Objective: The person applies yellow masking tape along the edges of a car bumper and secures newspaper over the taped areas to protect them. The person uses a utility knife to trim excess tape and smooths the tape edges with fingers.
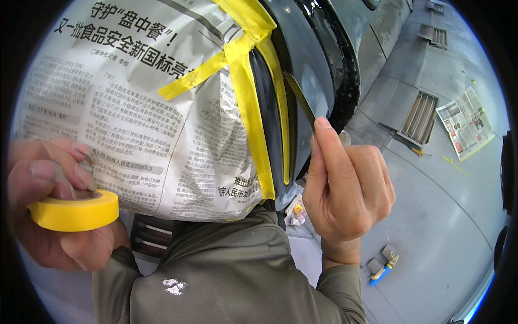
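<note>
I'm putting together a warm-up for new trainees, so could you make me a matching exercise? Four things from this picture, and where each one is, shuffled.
Things
1. Yellow tape roll
2. Narrow strip
3. Large newspaper covering
4. Loose newspaper sheet

Places
A. On the floor, beside a slatted grate
B. Pinched between thumb and finger in the right grip
C. Spread across the upper left of the picture
D. Held in the left grip

Right pairs: 1-D, 2-B, 3-C, 4-A.
</note>
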